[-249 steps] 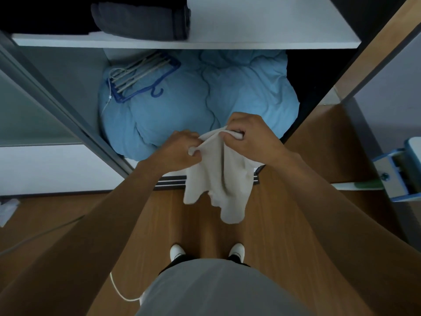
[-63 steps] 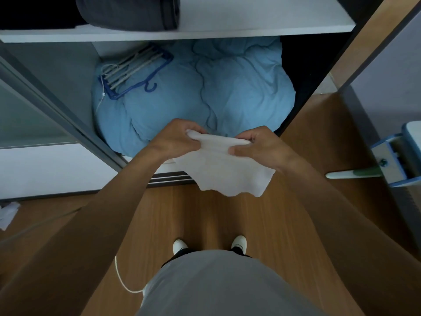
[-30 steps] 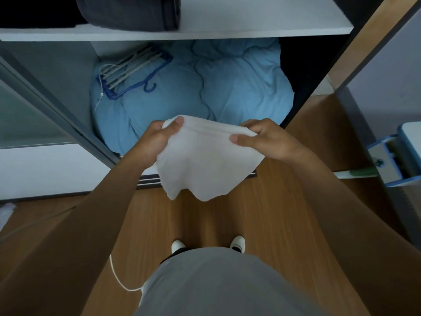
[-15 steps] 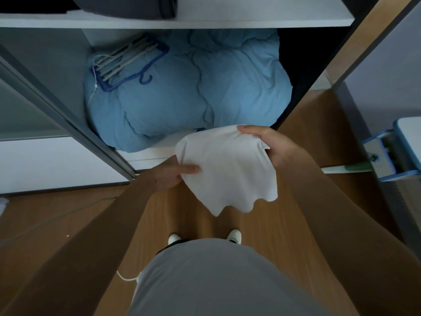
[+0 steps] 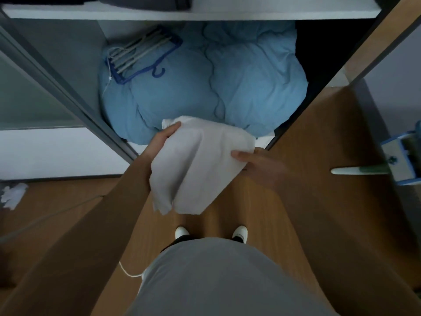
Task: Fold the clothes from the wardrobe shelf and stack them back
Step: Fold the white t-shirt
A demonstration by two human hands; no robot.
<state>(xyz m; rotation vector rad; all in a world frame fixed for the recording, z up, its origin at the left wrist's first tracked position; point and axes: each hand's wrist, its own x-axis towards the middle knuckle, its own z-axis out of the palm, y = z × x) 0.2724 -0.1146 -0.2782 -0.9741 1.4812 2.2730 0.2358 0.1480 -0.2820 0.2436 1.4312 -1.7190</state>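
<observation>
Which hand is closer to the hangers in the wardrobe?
Left. The left hand holds the white cloth by its top corner, below the hangers; the right hand holds its other edge, farther off to the right.

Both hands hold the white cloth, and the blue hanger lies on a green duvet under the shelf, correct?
Not quite. The head view shows the duvet is light blue, not green. The left hand and right hand do hold the white cloth, and the blue hanger lies on that duvet under the shelf.
</observation>
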